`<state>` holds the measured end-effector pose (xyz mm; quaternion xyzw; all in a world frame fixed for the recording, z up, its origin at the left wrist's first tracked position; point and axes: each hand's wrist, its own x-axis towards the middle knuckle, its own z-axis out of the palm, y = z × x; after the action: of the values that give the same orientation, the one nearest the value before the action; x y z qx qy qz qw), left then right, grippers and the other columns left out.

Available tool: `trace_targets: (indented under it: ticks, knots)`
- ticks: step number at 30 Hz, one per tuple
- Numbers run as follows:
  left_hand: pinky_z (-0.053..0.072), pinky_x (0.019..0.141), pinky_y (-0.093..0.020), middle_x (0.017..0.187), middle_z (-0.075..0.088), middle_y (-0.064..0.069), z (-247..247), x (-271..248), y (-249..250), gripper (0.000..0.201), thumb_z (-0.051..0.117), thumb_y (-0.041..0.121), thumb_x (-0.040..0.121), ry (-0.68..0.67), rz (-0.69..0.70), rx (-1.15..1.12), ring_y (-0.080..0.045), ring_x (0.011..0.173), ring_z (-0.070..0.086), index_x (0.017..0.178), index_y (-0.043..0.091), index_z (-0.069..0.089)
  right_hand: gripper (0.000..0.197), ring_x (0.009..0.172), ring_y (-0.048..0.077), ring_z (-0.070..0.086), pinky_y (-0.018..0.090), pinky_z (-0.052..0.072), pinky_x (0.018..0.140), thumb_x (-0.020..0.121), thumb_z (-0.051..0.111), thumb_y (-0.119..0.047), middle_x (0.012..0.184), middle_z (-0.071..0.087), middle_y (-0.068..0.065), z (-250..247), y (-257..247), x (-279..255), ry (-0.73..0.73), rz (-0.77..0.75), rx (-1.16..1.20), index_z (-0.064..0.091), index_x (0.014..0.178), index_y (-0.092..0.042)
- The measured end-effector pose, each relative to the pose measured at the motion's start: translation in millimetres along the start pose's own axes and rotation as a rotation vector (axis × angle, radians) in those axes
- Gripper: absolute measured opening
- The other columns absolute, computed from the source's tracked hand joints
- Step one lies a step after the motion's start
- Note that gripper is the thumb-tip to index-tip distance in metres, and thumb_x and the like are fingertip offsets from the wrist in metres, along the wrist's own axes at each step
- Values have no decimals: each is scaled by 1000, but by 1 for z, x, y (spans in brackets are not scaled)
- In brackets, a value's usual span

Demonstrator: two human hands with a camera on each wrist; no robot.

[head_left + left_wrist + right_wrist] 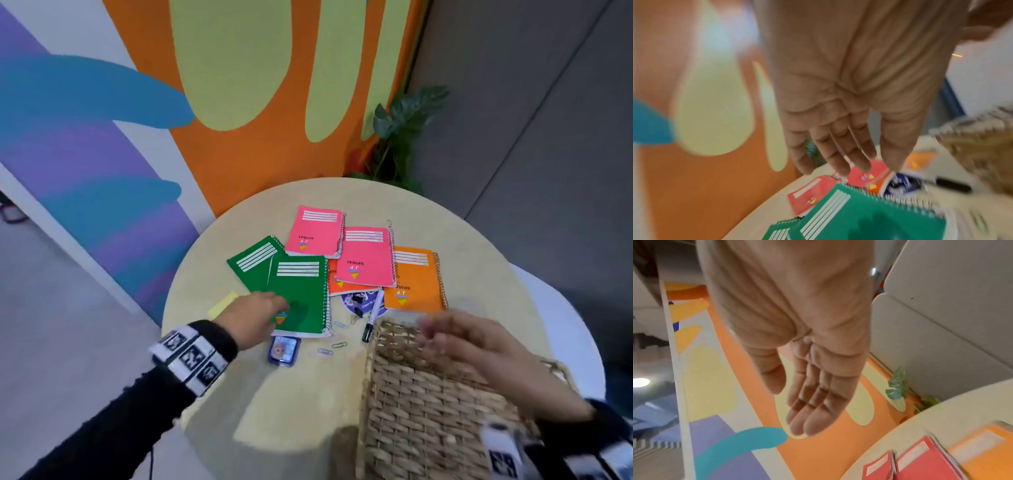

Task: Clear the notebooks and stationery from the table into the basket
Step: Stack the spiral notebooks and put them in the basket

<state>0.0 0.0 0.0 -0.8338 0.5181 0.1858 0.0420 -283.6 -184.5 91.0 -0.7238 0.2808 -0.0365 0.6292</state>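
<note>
Several spiral notebooks lie on the round table. The near green notebook overlaps another green one. Behind them lie two pink ones and two orange ones. My left hand is open, fingers straight, just over the near green notebook; I cannot tell whether it touches. My right hand, blurred and open, hovers over the far rim of the woven basket and holds nothing. A marker lies by the basket.
Paper clips, a small blue case, a yellow sticky pad and a purple disc with binder clips lie among the notebooks. A plant stands behind the table. The basket sits at the table's near right.
</note>
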Motion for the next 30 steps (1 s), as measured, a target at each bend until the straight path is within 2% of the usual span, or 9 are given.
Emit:
trace_targets:
  ticks: [3,6,11,14,18,22,26,28,30]
  knots:
    - [49,89,-43,129,51,-10,-5,56,18,60,49,-3,84,5,138,231,-29,118,49,139,16,38,19,75,18,61,20,53,64,94,50,-1,91,68,8,-5,-15,80,90,-3,-34,64,98,-13]
    - [36,107,-52,151,25,-14,-4,99,30,80,63,1,81,-92,245,359,-34,140,24,148,22,23,15,69,14,58,22,51,60,93,53,-5,86,63,3,-4,-22,160,135,80,23,62,95,-16]
    - [24,112,-61,161,4,-10,14,145,34,59,52,15,94,-212,441,641,-32,148,0,146,28,29,11,65,16,53,25,46,52,92,51,-4,83,54,5,6,-12,260,123,274,-52,55,90,-14]
    - [20,114,-60,160,18,-7,21,157,32,42,52,18,94,-183,519,676,-31,149,2,136,23,47,8,75,21,55,30,50,59,91,52,-9,95,55,10,17,1,304,183,368,-146,54,86,-14]
    - [-5,116,-64,135,57,-2,5,161,28,33,59,9,87,-107,544,701,-31,139,33,118,18,65,33,116,31,58,35,50,93,94,50,-10,127,59,15,32,13,339,132,499,-317,53,126,-4]
    - [9,119,-54,117,68,-5,-48,142,8,30,45,3,93,23,514,574,-27,124,50,116,12,63,24,94,26,65,16,58,64,91,55,-22,113,61,15,41,36,368,162,560,-292,62,110,-8]
    - [50,96,-38,61,67,11,-83,117,-39,18,55,15,72,261,532,324,-12,70,67,65,28,65,27,100,29,67,39,54,91,76,71,-37,110,68,15,53,68,399,159,601,-362,65,85,-11]
    - [51,92,-34,65,66,14,-93,102,-58,21,46,16,72,385,473,218,-12,71,65,70,31,62,26,96,30,70,42,57,88,73,74,-33,98,70,11,57,66,398,161,583,-348,56,68,-15]
    - [48,89,-31,78,68,11,-98,87,-71,27,64,5,70,517,401,119,-16,80,62,82,28,60,23,77,24,71,30,62,68,80,69,-22,84,66,9,59,59,398,162,582,-290,53,67,-12]
